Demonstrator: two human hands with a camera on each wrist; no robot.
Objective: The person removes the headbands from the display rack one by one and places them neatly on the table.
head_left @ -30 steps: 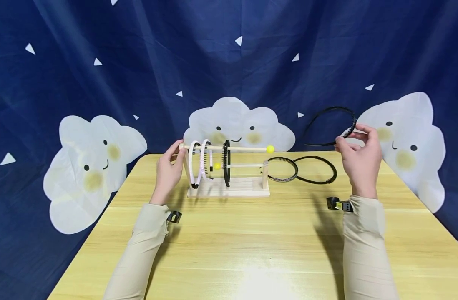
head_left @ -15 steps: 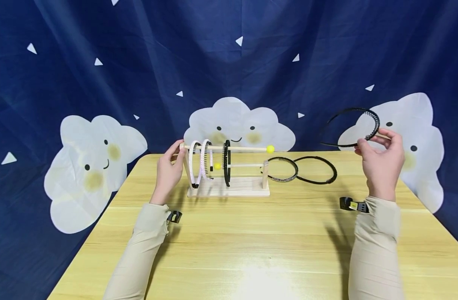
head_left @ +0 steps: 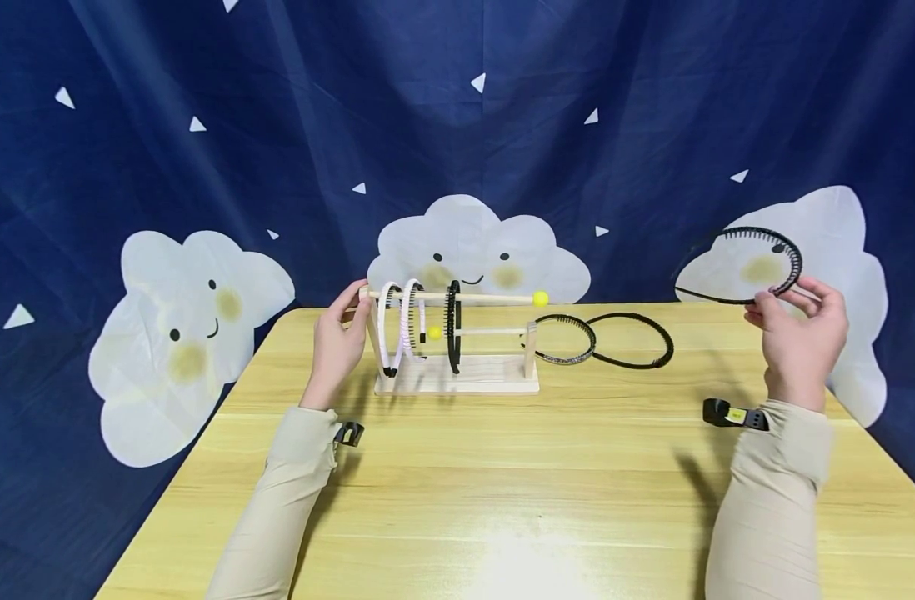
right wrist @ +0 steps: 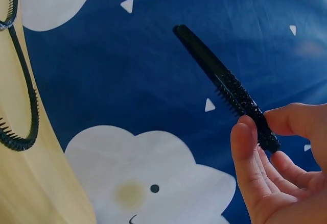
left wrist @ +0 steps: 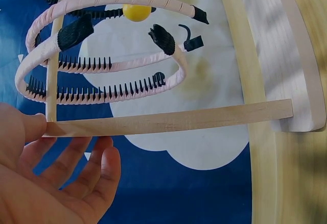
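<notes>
At the left end of a wooden headband rack (head_left: 495,379), my left hand (head_left: 339,343) pinches the top of the upright post (left wrist: 168,120) between thumb and fingers. Two pale pink wrapped headbands (left wrist: 102,0) with dark tips and comb teeth hang on the rack's upper rod (head_left: 495,297). A black toothed headband (head_left: 451,333) hangs to their right. Off to the right, above the table, my right hand (head_left: 806,343) pinches another black toothed headband (right wrist: 225,78) by its curved middle; its surface looks beaded. Its open ends point left and away from the palm.
Two black headbands lie overlapping right of the rack: a glittery one (head_left: 570,360) and a plainer one (head_left: 658,360). Yellow balls cap the upper rod (head_left: 540,298) and the lower rod (head_left: 435,332). Behind the wooden table (head_left: 457,467) hangs a blue cloud-print curtain (head_left: 457,108).
My right hand has moved to the right and slightly down with the black headband, away from the rack. The left hand and the rack have stayed in place.
</notes>
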